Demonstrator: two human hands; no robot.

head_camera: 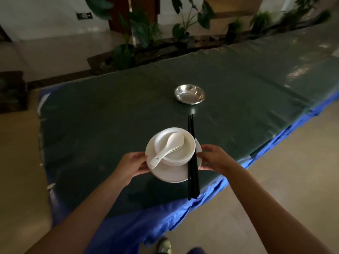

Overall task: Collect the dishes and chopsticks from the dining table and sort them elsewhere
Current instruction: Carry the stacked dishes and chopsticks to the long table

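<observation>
Both hands hold one stack of white dishes just below the middle of the frame. The left hand (pixel 134 163) grips the left rim of the bottom plate (pixel 170 174), fingers curled under it and thumb on top; the right hand (pixel 213 158) clamps the right rim the same way, its fingertips against the black chopsticks (pixel 193 158). The stack seems lifted a little above the table, with a dark shadow below it, though I cannot say for sure that it is clear of the surface.

On the plate sit smaller white bowls (pixel 174 147), nested one in another. White ceramic spoons (pixel 167 150) lie stacked in the top bowl, handles pointing down-left over the rim. The chopsticks lie across the right side of the stack, running almost straight up and down the frame, both ends sticking out well past the plate.

Further up, well apart from the stack, a steel dish (pixel 189 94) stands alone on the dark green table cover (pixel 100 114). A blue cloth (pixel 139 220) hangs below the cover along the near edge. Leafy potted plants (pixel 139 30) line the top of the frame, beyond the table. At the bottom edge a shoe (pixel 164 245) shows on the pale floor.
</observation>
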